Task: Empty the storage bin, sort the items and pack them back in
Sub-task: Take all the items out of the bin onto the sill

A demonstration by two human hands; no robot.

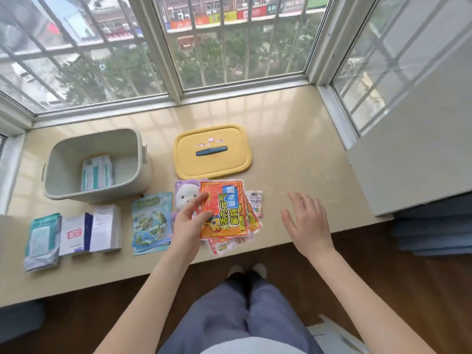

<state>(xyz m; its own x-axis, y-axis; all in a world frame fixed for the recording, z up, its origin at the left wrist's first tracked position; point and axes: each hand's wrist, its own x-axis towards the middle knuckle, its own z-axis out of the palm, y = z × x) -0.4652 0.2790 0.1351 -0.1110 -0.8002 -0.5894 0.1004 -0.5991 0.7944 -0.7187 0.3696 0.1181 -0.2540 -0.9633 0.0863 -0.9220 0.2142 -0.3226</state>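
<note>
Fingers of the left hand [190, 222] are clamped on the orange packets [226, 213]; those of the right hand [307, 222] are held spread above the tabletop [293, 149].

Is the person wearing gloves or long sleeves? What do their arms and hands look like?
No gloves and no long sleeves. Each grip is just a bare hand: the left hand and the right hand show no rings, watch or bracelet. The left forearm and the right forearm are uncovered right down to the bottom edge of the picture, so no sleeve shows.
</note>
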